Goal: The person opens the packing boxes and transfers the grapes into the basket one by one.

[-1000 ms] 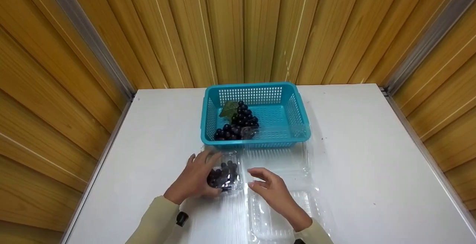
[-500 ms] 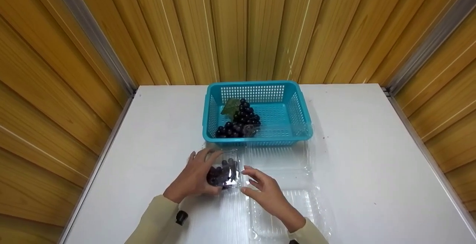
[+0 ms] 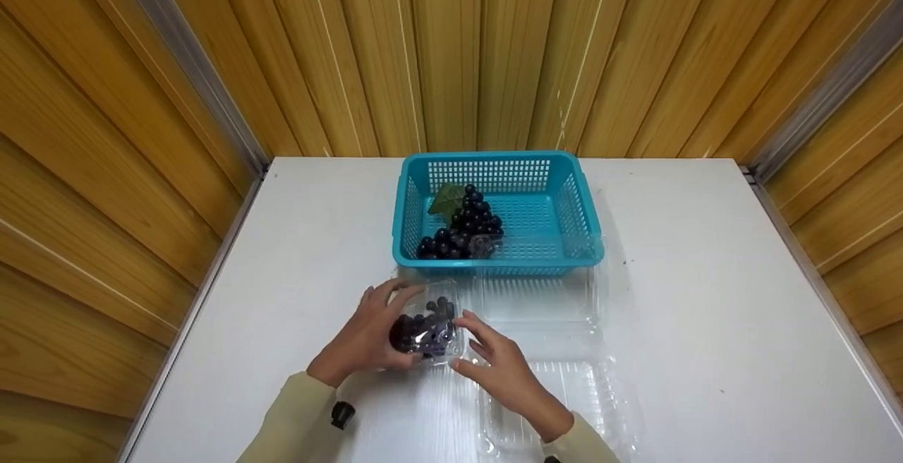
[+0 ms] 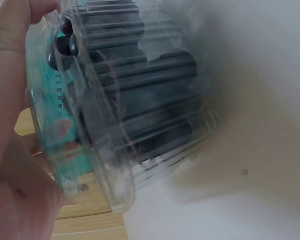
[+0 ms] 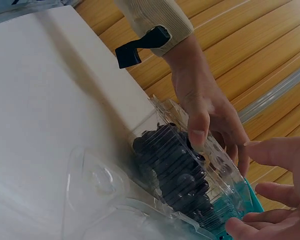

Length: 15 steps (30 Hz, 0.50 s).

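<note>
The left hand (image 3: 367, 339) gripped a box (image 3: 444, 290) of grapes (image 3: 423, 329) before the basket (image 3: 406, 216) near the worktop's (image 3: 677, 293) back edge; the right hand's (image 3: 497, 364) fingers stood apart at its right side, contact unclear.

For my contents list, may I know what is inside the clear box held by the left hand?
The clear box holds dark grapes, seen through its plastic. In the head view, the left hand covers part of it. What lies beneath the outer grapes cannot be seen.
</note>
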### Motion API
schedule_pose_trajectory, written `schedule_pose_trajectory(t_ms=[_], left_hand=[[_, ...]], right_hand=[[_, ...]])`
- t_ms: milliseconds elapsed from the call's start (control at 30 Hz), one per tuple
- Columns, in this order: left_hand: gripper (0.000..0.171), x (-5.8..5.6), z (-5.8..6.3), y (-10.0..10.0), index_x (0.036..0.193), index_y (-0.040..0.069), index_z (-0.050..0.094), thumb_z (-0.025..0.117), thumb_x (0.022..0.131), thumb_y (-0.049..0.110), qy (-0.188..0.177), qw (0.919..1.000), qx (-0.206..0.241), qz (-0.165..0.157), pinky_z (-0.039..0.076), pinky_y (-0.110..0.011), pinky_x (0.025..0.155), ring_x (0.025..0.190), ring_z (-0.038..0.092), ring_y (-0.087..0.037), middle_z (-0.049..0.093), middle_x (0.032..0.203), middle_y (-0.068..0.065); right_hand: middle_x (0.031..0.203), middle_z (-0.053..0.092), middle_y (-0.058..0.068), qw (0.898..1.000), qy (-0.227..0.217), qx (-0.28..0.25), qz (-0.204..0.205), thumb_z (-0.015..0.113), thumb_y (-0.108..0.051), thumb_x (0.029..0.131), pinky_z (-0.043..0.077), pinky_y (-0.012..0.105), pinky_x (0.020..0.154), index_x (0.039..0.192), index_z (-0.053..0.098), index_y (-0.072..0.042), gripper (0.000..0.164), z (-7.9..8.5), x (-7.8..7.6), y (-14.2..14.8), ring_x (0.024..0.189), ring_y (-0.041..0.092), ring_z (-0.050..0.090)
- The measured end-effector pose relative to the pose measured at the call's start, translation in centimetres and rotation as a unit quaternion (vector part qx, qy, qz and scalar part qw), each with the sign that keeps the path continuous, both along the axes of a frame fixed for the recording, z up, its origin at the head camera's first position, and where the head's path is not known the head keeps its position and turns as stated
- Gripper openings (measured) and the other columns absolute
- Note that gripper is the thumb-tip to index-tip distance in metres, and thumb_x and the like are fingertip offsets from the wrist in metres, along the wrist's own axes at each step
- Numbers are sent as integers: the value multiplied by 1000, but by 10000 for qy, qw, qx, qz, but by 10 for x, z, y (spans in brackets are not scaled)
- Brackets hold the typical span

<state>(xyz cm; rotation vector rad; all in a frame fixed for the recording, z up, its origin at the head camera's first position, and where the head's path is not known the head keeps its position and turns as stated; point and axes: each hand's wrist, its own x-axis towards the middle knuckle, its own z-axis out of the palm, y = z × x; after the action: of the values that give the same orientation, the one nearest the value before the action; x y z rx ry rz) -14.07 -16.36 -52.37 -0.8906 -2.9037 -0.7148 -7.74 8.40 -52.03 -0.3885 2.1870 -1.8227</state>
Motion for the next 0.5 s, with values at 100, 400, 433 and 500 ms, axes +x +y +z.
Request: schedule_pose_trajectory(t_ms=[100,400,433,500], left_hand=[[100,0,0,-2,146,32,36,84,61,52,11,10000,93,-28,43,-51,104,129,40,-26,37,148,-5],[97,-1,-3,-3,145,31,39,84,61,52,37,9999,158,44,47,-49,100,128,41,-25,37,148,-5],[97,0,-4,-3,145,30,39,84,61,52,18,9999,162,49,48,-48,98,127,41,-25,37,148,-5],[97,0,-4,-3,145,31,39,85,61,52,3,9999,163,54,49,-47,98,127,40,-24,36,148,-4]], right_hand=[[158,23,21,10000,7,58,-7,70,-21,89,35,45,111,148,35,-6,70,1,-2,-3,145,37,27],[162,11,17,9988,292,368,-152,72,-19,87,36,44,110,155,20,-15,86,-1,-6,-17,147,37,21],[162,9,17,9985,319,423,-166,72,-19,87,36,44,110,155,18,-15,87,-2,-6,-19,147,37,19],[162,7,17,9975,385,548,-211,72,-18,87,36,44,110,156,15,-14,89,-3,-8,-22,148,37,16]])
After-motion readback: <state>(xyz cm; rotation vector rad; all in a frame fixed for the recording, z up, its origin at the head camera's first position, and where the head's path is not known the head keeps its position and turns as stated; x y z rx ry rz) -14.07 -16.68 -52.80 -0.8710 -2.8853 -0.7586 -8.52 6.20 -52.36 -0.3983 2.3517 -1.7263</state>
